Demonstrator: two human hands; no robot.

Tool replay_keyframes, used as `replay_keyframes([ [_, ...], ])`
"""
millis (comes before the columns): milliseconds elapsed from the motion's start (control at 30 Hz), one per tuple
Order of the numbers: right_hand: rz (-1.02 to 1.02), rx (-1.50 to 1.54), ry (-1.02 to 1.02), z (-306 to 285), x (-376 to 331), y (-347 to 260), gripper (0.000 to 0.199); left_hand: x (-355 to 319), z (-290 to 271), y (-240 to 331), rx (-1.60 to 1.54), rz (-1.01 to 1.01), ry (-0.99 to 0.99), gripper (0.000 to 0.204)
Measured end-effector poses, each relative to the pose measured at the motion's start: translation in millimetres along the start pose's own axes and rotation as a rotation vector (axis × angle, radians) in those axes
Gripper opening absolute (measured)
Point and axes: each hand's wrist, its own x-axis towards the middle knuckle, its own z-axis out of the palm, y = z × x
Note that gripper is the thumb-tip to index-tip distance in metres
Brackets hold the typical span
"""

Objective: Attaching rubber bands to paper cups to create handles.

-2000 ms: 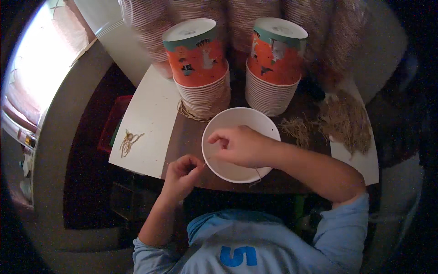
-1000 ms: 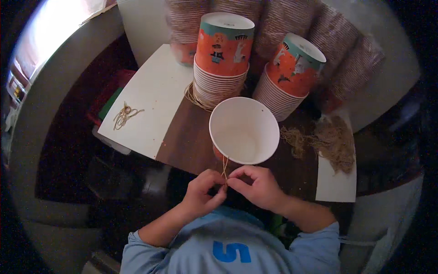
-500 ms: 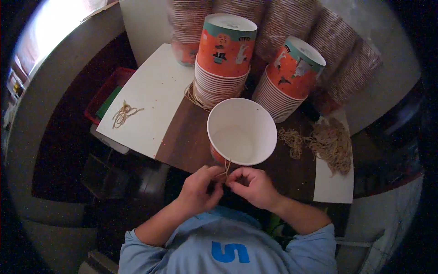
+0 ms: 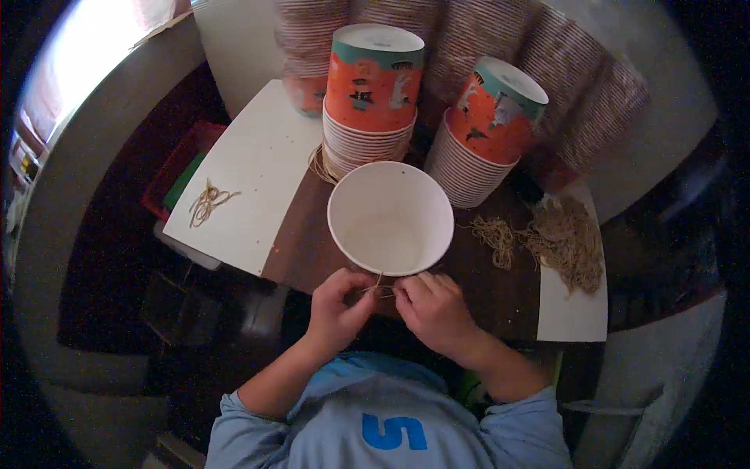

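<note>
Dark tabletop point(image 4: 500, 301), open white paper cup point(image 4: 391, 219), inside bare.

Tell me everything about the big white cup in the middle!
The white paper cup stands upright and open on the brown table, plain white inside and seemingly empty. It sits just in front of two stacks of orange cups. At its near rim, the left hand and right hand pinch a thin tan string.

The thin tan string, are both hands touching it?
Touching. The head view shows the left hand and right hand pinching the thin tan string between fingertips below the white paper bucket.
</note>
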Motion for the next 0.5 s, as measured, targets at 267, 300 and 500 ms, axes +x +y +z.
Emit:
replay_keyframes([
  [267, 0.14, 0.242, 0.11, 32.4, 4.7, 3.4, 0.009, -7.1, -1.1, 5.8, -0.908, -0.806, -0.141, 0.018],
  [300, 0.299, 0.507, 0.008, 33.5, 5.5, 2.5, 0.013, -7.2, -4.0, 7.6, -0.908, -0.808, -0.14, 0.018],
  [500, 0.572, 1.101, -0.225, 32.1, 2.4, 3.4, 0.02, -7.5, -17.3, 20.3, -0.795, -0.658, -0.14, 0.016],
])
